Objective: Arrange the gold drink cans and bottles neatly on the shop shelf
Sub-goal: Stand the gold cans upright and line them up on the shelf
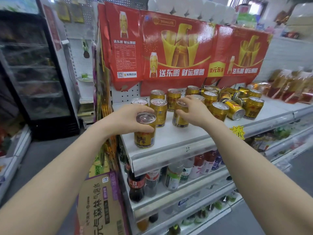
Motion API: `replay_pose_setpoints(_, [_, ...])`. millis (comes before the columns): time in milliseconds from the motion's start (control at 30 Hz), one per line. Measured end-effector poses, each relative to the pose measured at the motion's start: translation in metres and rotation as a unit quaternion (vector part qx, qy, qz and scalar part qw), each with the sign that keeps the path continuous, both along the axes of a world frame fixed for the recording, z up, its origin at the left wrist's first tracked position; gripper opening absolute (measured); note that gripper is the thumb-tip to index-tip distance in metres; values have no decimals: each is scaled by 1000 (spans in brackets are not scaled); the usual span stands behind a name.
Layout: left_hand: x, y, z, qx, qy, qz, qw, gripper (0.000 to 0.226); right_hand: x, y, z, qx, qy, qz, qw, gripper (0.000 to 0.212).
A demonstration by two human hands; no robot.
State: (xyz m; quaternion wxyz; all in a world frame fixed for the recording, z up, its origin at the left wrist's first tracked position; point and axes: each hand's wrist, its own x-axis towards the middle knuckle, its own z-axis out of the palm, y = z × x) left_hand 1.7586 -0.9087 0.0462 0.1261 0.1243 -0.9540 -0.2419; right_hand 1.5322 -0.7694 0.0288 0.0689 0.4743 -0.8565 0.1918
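**Two gold cans in hand at the shelf's front left**

The nearest gold Red Bull can (144,139) stands upright at the front left corner of the top shelf (179,135). The left hand (127,118) grips it from behind, fingers (149,128) curled round its upper wall just under the lid. A second gold can (179,120) stands a little further in, and the right hand (194,110) holds it with fingers (179,114) wrapped over its top edge.

Sealed cans like these are probably full, so fairly heavy for their size, stiff and smooth. A grip round the upper wall looks safest, since the narrow base would tip easily if pushed from high up.

Behind them more upright cans (173,99) stand in loose rows. To the right several toppled cans (235,110) lie jumbled on their sides. No gold bottles show on this shelf. A red cardboard display (176,48) backs the shelf, and assorted drink bottles (172,177) fill the one below.
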Motion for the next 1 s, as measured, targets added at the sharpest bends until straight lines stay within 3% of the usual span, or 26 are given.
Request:
replay_pose_setpoints(100, [-7,2,-5,-45,29,30,998,65,-2,4,-4,-44,42,-34,998,40])
replay_pose_setpoints(267, [-18,1,-7,-155,28,55,986,60,-4,11,-11,-23,66,-7,998,37])
replay_pose_setpoints(467, [-50,22,5,-223,77,46,971,43,-38,55,17,-150,81,-53,984,36])
replay_pose_setpoints(600, [-101,46,11,-223,94,35,969,48,-80,92,24,-38,25,-103,994,53])
replay_pose_setpoints(700, [-144,63,9,-236,48,36,970,57,-97,104,12,53,-26,-53,997,69])
replay_pose_setpoints(800, [-172,68,2,-225,-26,67,972,65,-110,103,4,36,-21,4,999,69])
replay_pose_setpoints(1000, [-186,72,1,-219,-72,139,963,53,-133,88,0,0,-8,105,994,68])
